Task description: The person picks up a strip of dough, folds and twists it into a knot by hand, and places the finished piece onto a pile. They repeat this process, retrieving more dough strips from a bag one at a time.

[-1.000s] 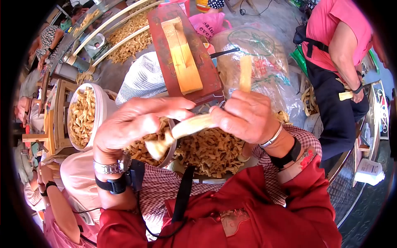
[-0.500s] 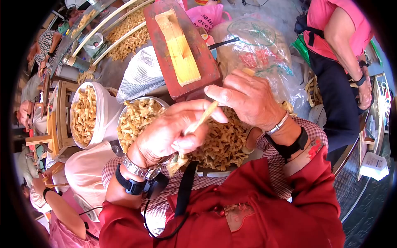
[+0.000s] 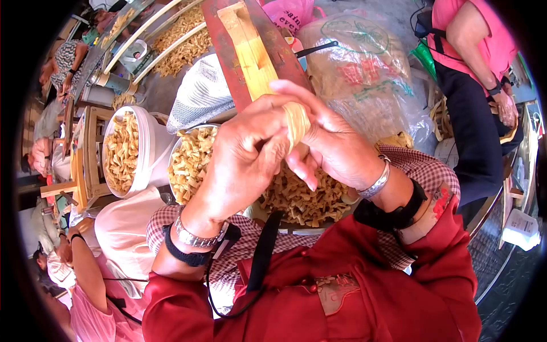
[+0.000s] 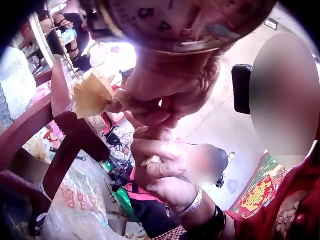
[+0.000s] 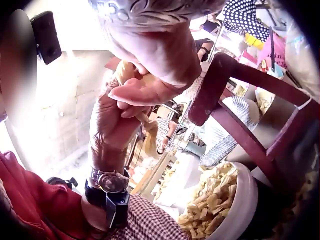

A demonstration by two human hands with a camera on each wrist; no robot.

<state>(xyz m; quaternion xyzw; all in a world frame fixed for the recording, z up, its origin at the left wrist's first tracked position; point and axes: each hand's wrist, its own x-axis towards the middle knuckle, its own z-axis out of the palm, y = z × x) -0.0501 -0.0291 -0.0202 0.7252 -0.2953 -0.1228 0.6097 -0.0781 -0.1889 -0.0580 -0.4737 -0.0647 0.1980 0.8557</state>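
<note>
Since a second ago, raised and drawn together in front of the red wooden frame: left hand and right hand. Then a little apart with the pale strip stretched straight between them, now knuckle to knuckle with it wound into a loop.

Head view: left hand curled tight round the strip. Right hand pinching it as well, one finger stretched up past the loop, the lower fingers loosely bent. Strip lying as a band across the fingers where both hands meet, held in the air above the heap of knotted pieces. Cannot tell whose finger runs through the loop. To the left, a metal bowl and a white bucket, both filled with the same pieces. Behind the hands, a printed plastic bag; at top right, a person in a pink top.

Left wrist view: left hand closed on the strip, one frayed end fanned out to the left of the fingers. Just below and touching it, right hand, fingers curled, silver bangle at the wrist.

Right wrist view: right hand on top, fingers folded against left hand. Strip hanging down from between them. At lower right, white bucket, full of pieces.
</note>
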